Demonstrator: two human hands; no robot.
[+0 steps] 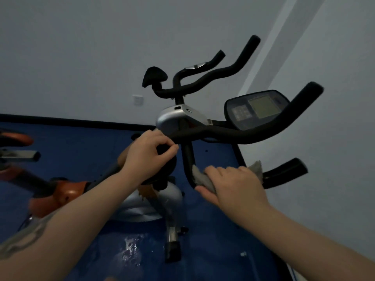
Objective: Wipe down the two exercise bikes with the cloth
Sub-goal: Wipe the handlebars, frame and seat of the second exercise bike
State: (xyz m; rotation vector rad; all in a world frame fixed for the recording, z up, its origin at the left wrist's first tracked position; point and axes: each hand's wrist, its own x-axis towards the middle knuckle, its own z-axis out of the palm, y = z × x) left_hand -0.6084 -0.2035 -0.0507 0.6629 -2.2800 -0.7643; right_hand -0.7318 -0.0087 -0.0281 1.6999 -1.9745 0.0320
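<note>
Cloth point(203, 178) sits bunched under my right hand point(233, 185), fingers curled round it against the bar point(189, 159) that rises toward the console point(255, 109), while my left hand point(149, 153) pinches the knob point(164, 151) just left of that bar.

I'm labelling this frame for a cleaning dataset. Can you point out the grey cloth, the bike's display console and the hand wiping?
Crumpled grey cloth point(203, 179): head view, on the bunched fold left of the knuckles.
Dark oval display console point(261, 107): head view, on its pale screen.
Right hand point(235, 185): head view, on the back of the hand.
</note>
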